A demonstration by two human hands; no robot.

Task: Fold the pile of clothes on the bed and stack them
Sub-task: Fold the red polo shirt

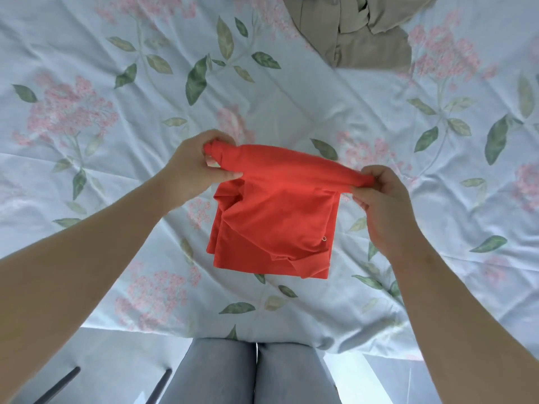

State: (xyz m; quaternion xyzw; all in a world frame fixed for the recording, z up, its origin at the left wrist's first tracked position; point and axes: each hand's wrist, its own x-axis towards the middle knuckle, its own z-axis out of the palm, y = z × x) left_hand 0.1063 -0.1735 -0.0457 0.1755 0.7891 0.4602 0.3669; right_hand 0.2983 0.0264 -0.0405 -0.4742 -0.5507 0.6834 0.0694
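1 red garment, 2 hands: left hand & right hand pinch its top corners (folded, hanging betw. them); 1 beige garment well beyond, on bed.

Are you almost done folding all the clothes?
Not yet. The red garment looks partly folded, held up by the left hand and right hand. The beige clothes lie unfolded on the bedsheet. No finished stack shows.
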